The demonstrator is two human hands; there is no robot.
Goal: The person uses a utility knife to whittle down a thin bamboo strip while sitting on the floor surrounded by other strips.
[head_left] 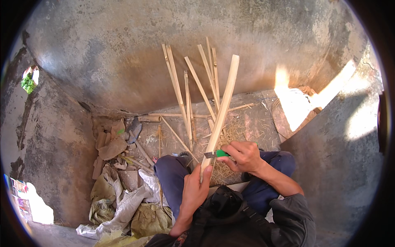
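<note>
A long, pale bamboo strip [223, 109] slants up and away from me, its near end gripped in my left hand [195, 187]. My right hand [242, 156] is closed around the green handle of a utility knife [222, 153]. The knife's blade lies across the strip, just beyond my left fingers. Farther off, several narrower bamboo strips [176, 80] lean against the wall with their lower ends on the floor. Shavings [230, 164] are scattered on the ground between my knees, under the strip.
A worn concrete wall [123, 57] rises in front, with side walls left and right. Crumpled sacks [123, 210] lie at my left, beside broken rubble [113, 148]. Thin bamboo pieces [177, 133] cross the floor. Sunlight falls on a round, flat brownish thing [294, 109] at the right.
</note>
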